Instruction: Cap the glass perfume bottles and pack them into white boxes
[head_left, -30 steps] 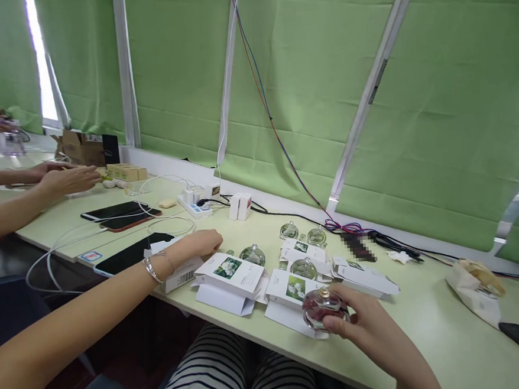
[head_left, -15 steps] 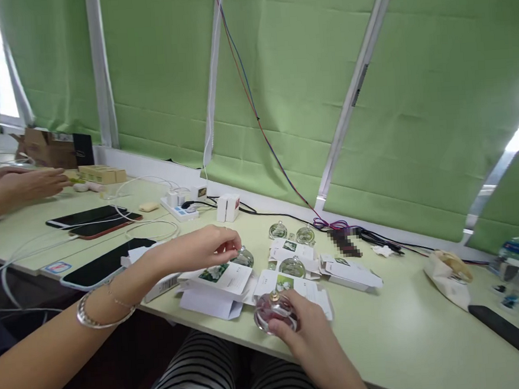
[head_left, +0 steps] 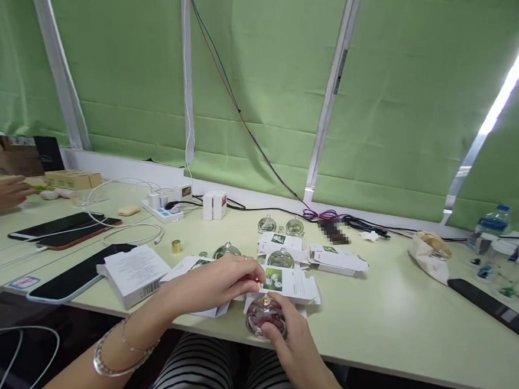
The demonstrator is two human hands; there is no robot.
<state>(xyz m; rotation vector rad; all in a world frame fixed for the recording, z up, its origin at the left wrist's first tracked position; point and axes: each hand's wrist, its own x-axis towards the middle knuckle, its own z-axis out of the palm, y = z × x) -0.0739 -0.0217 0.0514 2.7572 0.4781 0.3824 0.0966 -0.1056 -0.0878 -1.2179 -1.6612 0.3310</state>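
Observation:
My right hand (head_left: 296, 340) is closed around a round glass perfume bottle (head_left: 260, 320) with pinkish contents and a gold neck, held upright at the table's front edge. Just above that neck, my left hand (head_left: 223, 283) has its fingers drawn together in a pinch; whatever they hold, if anything, is hidden. A gold cap (head_left: 176, 246) stands on the table left of the hands. Beyond them are several round clear bottles, one behind my left hand (head_left: 227, 249) and another among the boxes (head_left: 281, 258). Flattened white cartons with flower pictures (head_left: 287, 282) lie under and around the hands.
To the left are a white box (head_left: 136, 274), phones (head_left: 80, 272), white cables and a power strip (head_left: 163, 210). Another person's hand (head_left: 1, 193) is at the far left. A cloth pouch (head_left: 428, 254) and a long black object (head_left: 501, 314) lie right.
My left hand has moved right and down to the neck of the perfume bottle in my right hand. The view has turned right, and the gold cap now shows.

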